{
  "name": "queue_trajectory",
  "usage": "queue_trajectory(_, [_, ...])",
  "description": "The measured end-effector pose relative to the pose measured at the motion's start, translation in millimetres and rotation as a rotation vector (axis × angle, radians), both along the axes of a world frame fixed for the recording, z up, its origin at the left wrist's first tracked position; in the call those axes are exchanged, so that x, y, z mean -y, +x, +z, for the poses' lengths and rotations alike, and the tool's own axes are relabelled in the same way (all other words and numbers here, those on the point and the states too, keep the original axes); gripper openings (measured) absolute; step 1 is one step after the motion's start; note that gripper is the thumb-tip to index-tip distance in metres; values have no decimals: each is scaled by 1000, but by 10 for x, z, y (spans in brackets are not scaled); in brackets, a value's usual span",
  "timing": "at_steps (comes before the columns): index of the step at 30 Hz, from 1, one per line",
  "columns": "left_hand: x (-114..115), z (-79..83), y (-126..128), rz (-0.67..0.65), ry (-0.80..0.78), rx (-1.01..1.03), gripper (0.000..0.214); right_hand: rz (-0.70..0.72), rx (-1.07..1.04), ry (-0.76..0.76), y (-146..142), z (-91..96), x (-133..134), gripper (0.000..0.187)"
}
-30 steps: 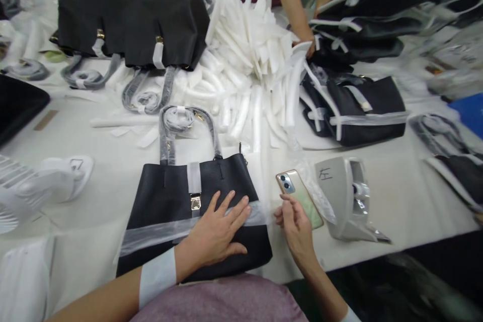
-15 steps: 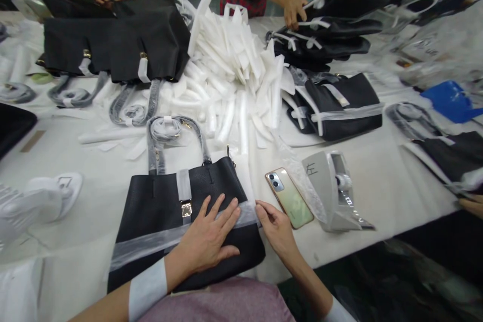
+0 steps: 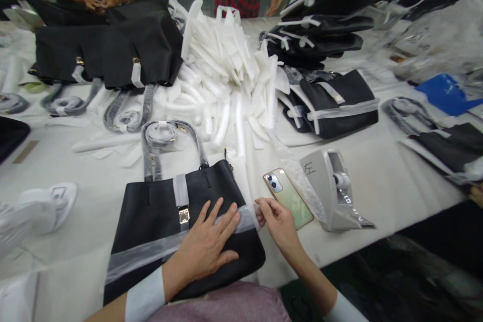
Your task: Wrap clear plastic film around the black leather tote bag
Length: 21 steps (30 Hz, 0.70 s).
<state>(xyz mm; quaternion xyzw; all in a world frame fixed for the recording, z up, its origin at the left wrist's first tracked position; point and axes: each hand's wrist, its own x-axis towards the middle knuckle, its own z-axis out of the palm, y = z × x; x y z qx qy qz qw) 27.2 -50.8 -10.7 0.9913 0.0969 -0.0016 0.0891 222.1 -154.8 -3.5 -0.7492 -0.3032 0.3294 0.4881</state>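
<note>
A black handbag (image 3: pixel 158 211) lies in front of me, its plastic-wrapped handles pointing away. Over its gold clasp (image 3: pixel 183 215) a white paper tab is folded. A translucent wrapping strip (image 3: pixel 139 252) runs across the bag's front. My left hand (image 3: pixel 211 239) rests flat on the bag and the strip with its fingers spread. At the bag's right edge, my right hand (image 3: pixel 277 221) is closed in a pinch at the end of the strip; the fingertips partly hide what is between them. Close beside that hand lies a pale green phone (image 3: pixel 292 201).
A grey tape dispenser (image 3: pixel 326 191) stands right of the phone. White foam pieces (image 3: pixel 230 60) are heaped mid-table. Black bags (image 3: pixel 109 50) lie at back left, a stack of bags (image 3: pixel 320 30) at back right, and a wrapped bag (image 3: pixel 339 105) before it. Two people stand across the table.
The view has shifted slightly. My right fingers have curled tighter at the strip's end; my left hand stays flat. The person across has drawn both hands away from the stacked bags.
</note>
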Motion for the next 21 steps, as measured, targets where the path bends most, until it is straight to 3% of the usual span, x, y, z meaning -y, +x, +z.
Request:
queue_trajectory(8, [-35,39,9,-7,16,-17,79,-102,591,104,-374,-60,116,25])
queue_trajectory(13, [-62,32,-19,-2,-48,0,61,-58,667,195,-402,-75,114,7])
queue_trajectory(17, [-170,8,26,11,-125,104,50,-37,708,224,-423,-82,105,12])
queue_trajectory(19, [-304,35,164,-34,-113,163,55,-28,729,242,-436,-106,101,14])
queue_trajectory(21, [-466,85,377,-156,-76,174,77,-24,746,250,-442,-138,98,14])
